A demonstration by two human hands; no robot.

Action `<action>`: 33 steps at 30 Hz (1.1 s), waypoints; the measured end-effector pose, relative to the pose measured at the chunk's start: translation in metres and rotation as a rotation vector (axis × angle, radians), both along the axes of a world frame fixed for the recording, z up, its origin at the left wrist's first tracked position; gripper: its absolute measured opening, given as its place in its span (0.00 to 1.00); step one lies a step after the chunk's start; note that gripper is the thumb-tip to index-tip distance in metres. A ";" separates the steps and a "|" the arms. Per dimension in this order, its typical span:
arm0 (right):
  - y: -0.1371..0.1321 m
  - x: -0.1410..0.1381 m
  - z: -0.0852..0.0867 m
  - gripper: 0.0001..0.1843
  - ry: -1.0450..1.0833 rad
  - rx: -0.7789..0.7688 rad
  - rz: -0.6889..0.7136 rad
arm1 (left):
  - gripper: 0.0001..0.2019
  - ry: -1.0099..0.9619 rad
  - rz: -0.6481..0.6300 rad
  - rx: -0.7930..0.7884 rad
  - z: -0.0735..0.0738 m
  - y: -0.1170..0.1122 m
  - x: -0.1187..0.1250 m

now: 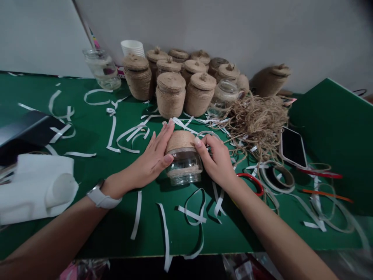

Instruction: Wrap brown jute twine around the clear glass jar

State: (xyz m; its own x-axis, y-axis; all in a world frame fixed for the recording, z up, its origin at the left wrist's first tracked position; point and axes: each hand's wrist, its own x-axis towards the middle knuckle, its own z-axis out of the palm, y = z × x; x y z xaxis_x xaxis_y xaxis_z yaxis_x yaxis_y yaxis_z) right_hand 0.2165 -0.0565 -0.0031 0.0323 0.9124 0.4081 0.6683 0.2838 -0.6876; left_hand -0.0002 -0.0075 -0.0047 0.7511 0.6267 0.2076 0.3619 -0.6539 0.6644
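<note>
A glass jar (pixel 184 161) stands between my hands, its threaded mouth turned down toward me and its upper part wrapped in tan twine (pixel 181 140). Along its left side lies my left hand (pixel 154 159), fingers stretched and thumb against the glass, bracing the jar. From the right, my right hand (pixel 217 159) grips it with curled fingers, the thumb tip pressed on the wrapped edge. Whether a twine end is under that thumb is hidden. Behind the jar are white paper strips (pixel 182 123) and several upright twine-covered jars with lids (pixel 170 95).
A tangled twine heap (pixel 259 120) lies at right, near a phone (pixel 293 147), a tape roll (pixel 288 181) and red-handled scissors (pixel 253 182). Bare glass jars (pixel 102 70) and white cups (pixel 132 47) stand at the back. White rolled material (pixel 37 186) is at left.
</note>
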 end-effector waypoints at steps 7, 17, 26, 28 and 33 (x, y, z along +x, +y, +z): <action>-0.004 0.002 0.002 0.17 0.008 0.098 0.033 | 0.35 0.138 -0.012 0.106 0.002 0.004 -0.006; -0.004 -0.002 0.003 0.16 0.033 0.154 0.096 | 0.31 -0.062 -0.074 0.192 0.020 -0.010 0.004; -0.002 -0.002 0.001 0.17 -0.092 0.139 0.042 | 0.25 -0.122 -0.079 0.207 0.018 -0.012 0.011; -0.002 -0.002 0.001 0.18 -0.126 0.127 0.031 | 0.19 -0.192 0.006 0.184 0.018 -0.011 0.008; 0.000 -0.001 -0.001 0.19 -0.144 0.105 0.024 | 0.11 -0.222 0.151 0.139 0.021 -0.013 0.005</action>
State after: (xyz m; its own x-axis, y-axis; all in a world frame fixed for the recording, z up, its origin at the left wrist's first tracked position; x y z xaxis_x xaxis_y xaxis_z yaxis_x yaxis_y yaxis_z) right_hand 0.2152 -0.0569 -0.0042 -0.0547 0.8641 0.5003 0.7495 0.3666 -0.5512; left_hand 0.0052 -0.0202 0.0166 0.5787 0.6816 0.4479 0.3179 -0.6943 0.6457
